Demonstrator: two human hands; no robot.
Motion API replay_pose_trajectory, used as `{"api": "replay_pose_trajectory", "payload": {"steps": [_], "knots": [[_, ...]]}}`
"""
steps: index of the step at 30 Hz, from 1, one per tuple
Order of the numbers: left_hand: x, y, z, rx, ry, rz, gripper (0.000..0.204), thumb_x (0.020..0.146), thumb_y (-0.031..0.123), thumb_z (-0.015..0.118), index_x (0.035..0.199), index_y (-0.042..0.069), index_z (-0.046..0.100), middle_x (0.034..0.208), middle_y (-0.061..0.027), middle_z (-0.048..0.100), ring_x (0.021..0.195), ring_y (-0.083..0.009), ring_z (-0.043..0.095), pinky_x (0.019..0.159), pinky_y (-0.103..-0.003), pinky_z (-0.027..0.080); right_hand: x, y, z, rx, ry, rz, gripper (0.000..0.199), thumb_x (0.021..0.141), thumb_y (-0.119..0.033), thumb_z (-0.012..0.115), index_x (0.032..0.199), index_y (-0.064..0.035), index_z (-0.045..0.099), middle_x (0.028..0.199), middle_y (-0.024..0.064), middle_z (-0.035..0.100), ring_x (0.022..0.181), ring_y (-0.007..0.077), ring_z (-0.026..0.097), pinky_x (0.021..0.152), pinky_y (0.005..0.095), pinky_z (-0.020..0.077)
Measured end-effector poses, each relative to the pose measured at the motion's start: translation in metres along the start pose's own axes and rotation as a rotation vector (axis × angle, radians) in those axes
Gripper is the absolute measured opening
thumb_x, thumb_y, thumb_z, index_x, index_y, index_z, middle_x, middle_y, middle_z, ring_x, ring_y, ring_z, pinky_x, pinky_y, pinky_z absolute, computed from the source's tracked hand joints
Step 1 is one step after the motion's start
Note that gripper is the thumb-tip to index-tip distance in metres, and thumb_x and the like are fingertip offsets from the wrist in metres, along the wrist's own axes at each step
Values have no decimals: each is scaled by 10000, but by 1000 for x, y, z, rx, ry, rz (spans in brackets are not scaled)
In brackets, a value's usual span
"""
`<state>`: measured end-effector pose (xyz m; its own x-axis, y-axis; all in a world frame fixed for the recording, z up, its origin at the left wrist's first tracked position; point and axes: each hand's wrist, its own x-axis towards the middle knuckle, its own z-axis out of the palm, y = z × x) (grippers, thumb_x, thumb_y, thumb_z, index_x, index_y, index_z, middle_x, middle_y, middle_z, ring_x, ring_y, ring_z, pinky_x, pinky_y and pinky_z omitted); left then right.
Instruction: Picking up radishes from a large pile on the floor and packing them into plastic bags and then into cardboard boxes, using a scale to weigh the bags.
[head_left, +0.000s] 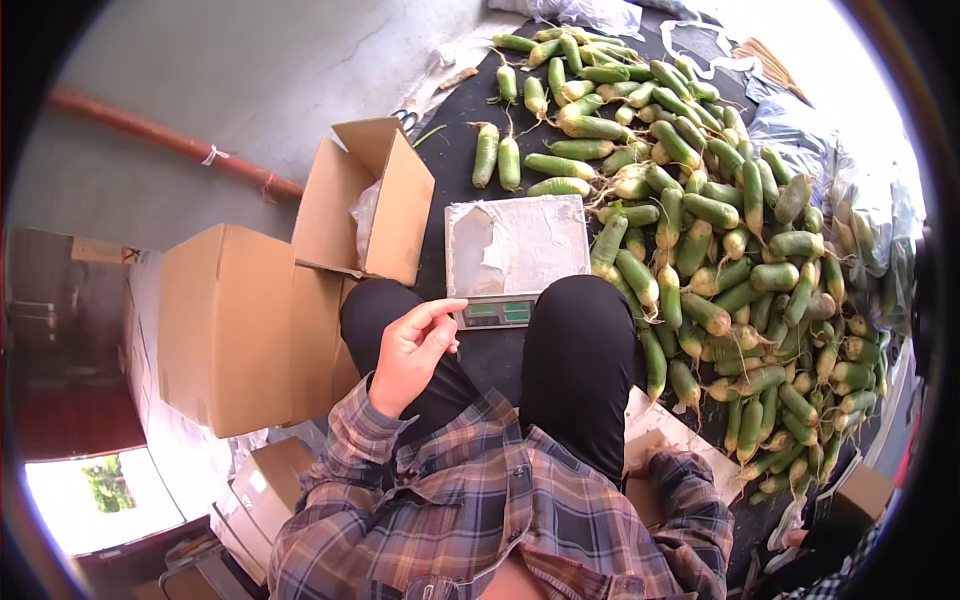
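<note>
My left hand (412,348) hovers over my left knee, index finger stretched toward the display of a digital scale (530,245), the other fingers loosely bent. I see nothing held in it, and I cannot tell whether the fingertip touches the scale. Only tattered film or paper lies on the scale's metal plate. Beside my right thigh, my right hand (652,447) is down at a brown cardboard piece (645,495); its fingers are mostly hidden. A large heap of green radishes (710,210) with pale root ends spreads from beyond the scale to my right.
An open cardboard box (405,205) and a larger box (225,330) stand at my left. Behind them an orange-red pipe (170,125) runs along the wall. Plastic bags (860,210) lie past the heap. Another person's hand (795,538) shows at lower right.
</note>
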<state>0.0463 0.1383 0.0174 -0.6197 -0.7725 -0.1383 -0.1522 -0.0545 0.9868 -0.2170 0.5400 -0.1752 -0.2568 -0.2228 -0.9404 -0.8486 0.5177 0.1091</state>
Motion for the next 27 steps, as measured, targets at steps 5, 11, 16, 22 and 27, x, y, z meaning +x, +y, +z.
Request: {"api": "replay_pose_trajectory", "payload": {"steps": [5, 11, 16, 22, 27], "knots": [[7, 2, 1, -49, -59, 47, 241, 914, 39, 522, 1139, -20, 585, 790, 10, 527, 713, -68, 509, 672, -216, 460, -29, -34, -3, -27, -53, 72, 633, 710, -604, 645, 1211, -220, 595, 1370, 90, 439, 1188, 343, 467, 960, 479, 408], [15, -3, -2, 64, -84, 26, 229, 894, 38, 542, 1111, 8, 610, 802, -3, 549, 689, -68, 509, 647, -214, 451, 7, -44, 51, 66, -197, 326, 633, 736, -641, 594, 1275, -313, 539, 1504, 60, 240, 1313, 350, 314, 1005, 513, 335], [16, 4, 4, 111, -32, 48, 218, 886, 55, 559, 1090, 11, 619, 812, -35, 577, 681, -77, 520, 641, -223, 445, 66, -14, 123, 96, -86, 215, 601, 755, -607, 582, 1262, -284, 547, 1416, 74, 315, 1255, 347, 364, 976, 522, 357], [4, 13, -11, 212, 129, 221, 189, 871, 35, 572, 1049, 24, 635, 790, -66, 582, 675, -128, 527, 630, -247, 439, 117, -2, 113, 120, 47, 44, 564, 778, -566, 568, 1245, -251, 556, 1312, 92, 404, 1187, 343, 426, 942, 533, 382], [-27, 15, -57, 333, 604, 348, 190, 856, 6, 581, 1036, 12, 641, 749, -61, 542, 664, -139, 526, 607, -238, 420, 145, 7, 93, 158, 115, -91, 534, 797, -532, 556, 1231, -222, 564, 1224, 107, 479, 1130, 339, 476, 913, 542, 404]]}}
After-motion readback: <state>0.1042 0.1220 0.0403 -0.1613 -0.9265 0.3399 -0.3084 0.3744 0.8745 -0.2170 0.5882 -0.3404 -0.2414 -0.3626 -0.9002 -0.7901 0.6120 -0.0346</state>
